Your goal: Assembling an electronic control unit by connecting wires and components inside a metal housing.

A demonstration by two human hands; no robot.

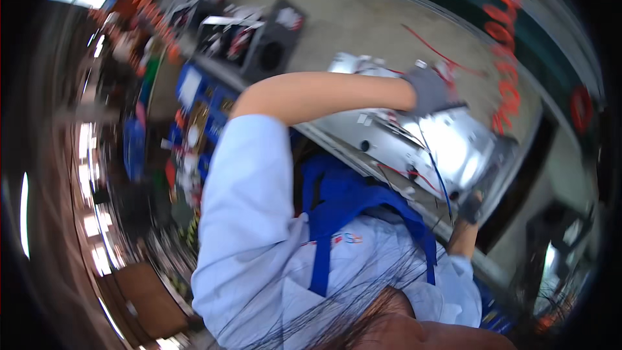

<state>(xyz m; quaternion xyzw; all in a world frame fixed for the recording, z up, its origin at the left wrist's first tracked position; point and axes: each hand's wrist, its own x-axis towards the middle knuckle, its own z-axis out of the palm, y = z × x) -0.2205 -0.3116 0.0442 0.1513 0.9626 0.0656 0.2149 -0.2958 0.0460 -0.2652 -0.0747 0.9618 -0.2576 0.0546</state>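
Forearms in grey gloves reach out from a pale blue shirt and blue apron straps that fill the lower centre of the frame. The left hand (429,89), at the upper right of centre, ends a bare arm stretched almost straight across the picture from the shoulder; its gloved fingers are curled down over the top edge of a shiny metal chassis (447,146), gripping it. The right hand (471,207) sits lower, right of centre, its short visible forearm rising from the shirt cuff; the glove closes on the lower edge of the same chassis. That chassis lies tilted between both hands at centre right, over a grey bench (389,19), with a thin blue wire (440,181) hanging across its face and red wires (434,48) trailing near its top. A black fan box (275,42) stands on the bench at upper centre, well apart from the hands. Blue bins (194,100) show at left of centre, blurred.
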